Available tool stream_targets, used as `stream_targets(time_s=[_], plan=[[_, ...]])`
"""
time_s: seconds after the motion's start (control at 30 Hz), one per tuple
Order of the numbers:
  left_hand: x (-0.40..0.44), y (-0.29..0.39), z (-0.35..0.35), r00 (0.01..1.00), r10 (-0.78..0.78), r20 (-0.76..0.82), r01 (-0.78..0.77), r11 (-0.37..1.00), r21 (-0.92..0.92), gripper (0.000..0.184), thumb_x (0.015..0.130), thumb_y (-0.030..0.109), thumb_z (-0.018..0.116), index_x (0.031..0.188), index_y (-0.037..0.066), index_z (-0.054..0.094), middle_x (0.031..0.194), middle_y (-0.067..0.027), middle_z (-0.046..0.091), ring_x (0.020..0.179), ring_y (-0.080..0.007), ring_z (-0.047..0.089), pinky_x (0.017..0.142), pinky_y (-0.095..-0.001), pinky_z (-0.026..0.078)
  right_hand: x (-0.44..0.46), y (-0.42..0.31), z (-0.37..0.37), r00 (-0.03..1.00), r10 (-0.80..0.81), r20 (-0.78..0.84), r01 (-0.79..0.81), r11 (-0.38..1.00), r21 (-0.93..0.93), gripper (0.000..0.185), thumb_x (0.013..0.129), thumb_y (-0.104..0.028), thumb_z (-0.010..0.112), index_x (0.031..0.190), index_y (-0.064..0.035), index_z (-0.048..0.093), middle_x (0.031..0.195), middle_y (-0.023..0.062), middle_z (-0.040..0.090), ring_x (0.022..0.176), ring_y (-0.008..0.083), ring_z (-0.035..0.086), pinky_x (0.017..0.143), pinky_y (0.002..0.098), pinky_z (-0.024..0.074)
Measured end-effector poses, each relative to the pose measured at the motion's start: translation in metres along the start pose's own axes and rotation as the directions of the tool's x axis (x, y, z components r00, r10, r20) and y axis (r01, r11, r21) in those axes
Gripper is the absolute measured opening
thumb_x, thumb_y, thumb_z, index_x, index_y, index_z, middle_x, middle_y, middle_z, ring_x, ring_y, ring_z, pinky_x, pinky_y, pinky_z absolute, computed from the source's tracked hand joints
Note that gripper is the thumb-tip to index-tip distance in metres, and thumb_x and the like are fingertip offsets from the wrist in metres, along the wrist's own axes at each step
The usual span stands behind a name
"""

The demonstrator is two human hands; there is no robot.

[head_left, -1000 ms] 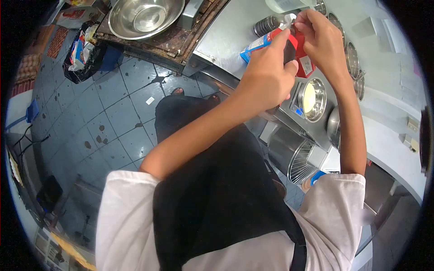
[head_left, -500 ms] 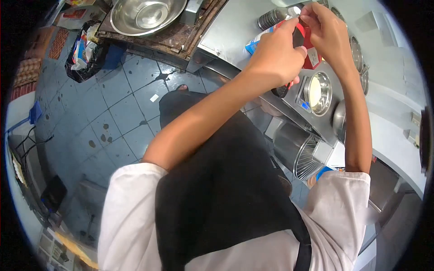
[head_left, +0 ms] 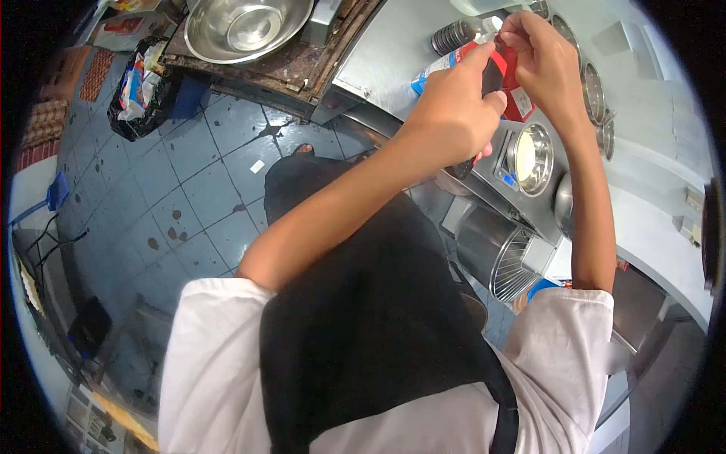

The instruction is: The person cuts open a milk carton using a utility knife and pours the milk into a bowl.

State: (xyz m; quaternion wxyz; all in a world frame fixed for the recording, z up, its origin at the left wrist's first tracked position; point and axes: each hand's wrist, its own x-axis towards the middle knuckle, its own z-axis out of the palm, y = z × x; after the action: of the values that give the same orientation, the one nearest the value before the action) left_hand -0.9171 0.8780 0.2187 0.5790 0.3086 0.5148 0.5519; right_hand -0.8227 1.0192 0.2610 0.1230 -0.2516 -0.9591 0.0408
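From where I stand, both hands are up over the steel bench [head_left: 382,72], meeting at a red, white and blue carton [head_left: 439,72]. The left hand [head_left: 454,113] is closed around a dark tool with some red on it [head_left: 493,78]; the fingers hide too much to tell exactly what it is. The right hand [head_left: 538,57] has its fingers pinched together at the carton's upper end, though I can't make out what is between them. Just beside the carton is a clear, ridged bottle [head_left: 452,38]. Nearer the person, a metal bowl [head_left: 541,174] with something pale yellow inside sits on a scale [head_left: 505,177]. A wide steel bowl [head_left: 215,38] rests on the worn table [head_left: 283,79].
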Motion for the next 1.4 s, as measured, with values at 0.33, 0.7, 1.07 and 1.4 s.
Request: stream_targets(time_s=[0.33, 0.7, 1.07, 1.4], plan=[[0.010, -0.002, -0.010, 0.996, 0.056, 0.071, -0.054, 0.998, -0.024, 0.053, 0.087, 0.010, 0.057, 0.137, 0.004, 0.040, 0.080, -0.0139, 0.064, 0.048, -0.0173, 0.061, 0.044, -0.0297, 0.050, 0.000, 0.001, 0.004, 0.998, -0.047, -0.051, 0.049, 0.998, 0.045, 0.008, 0.083, 0.000, 0.060, 0.091, -0.0013, 0.056, 0.084, 0.0137, 0.063, 0.075, 0.0311, 0.062, 0.067, 0.0358, 0.0494], [0.014, 0.002, -0.017, 0.989, 0.087, 0.123, -0.086, 0.996, -0.012, 0.055, 0.087, 0.009, 0.056, 0.138, 0.000, 0.037, 0.088, -0.0161, 0.063, 0.046, -0.0175, 0.059, 0.042, -0.0304, 0.047, -0.004, 0.006, 0.011, 0.974, -0.172, -0.150, 0.178, 0.984, 0.027, 0.010, 0.078, 0.001, 0.059, 0.086, -0.0007, 0.053, 0.082, 0.0145, 0.057, 0.080, 0.0338, 0.057, 0.069, 0.0410, 0.0458], [0.014, 0.007, -0.024, 0.981, 0.073, 0.181, -0.075, 0.997, 0.004, 0.055, 0.087, 0.009, 0.057, 0.138, 0.002, 0.039, 0.081, -0.0138, 0.064, 0.046, -0.0165, 0.059, 0.042, -0.0293, 0.048, -0.006, 0.005, 0.005, 0.969, -0.186, -0.163, 0.179, 0.982, -0.055, 0.009, 0.077, -0.002, 0.061, 0.084, -0.0022, 0.055, 0.081, 0.0118, 0.058, 0.079, 0.0319, 0.054, 0.070, 0.0410, 0.0436], [0.019, 0.004, -0.025, 0.988, 0.088, 0.124, -0.079, 0.994, -0.072, 0.058, 0.085, 0.006, 0.059, 0.139, 0.003, 0.039, 0.091, -0.0146, 0.062, 0.047, -0.0159, 0.058, 0.041, -0.0282, 0.046, -0.025, -0.002, 0.006, 0.957, -0.032, -0.288, 0.004, 0.995, -0.096, 0.020, 0.076, -0.007, 0.065, 0.095, -0.0119, 0.066, 0.087, 0.0078, 0.058, 0.085, 0.0285, 0.052, 0.076, 0.0390, 0.0427]])
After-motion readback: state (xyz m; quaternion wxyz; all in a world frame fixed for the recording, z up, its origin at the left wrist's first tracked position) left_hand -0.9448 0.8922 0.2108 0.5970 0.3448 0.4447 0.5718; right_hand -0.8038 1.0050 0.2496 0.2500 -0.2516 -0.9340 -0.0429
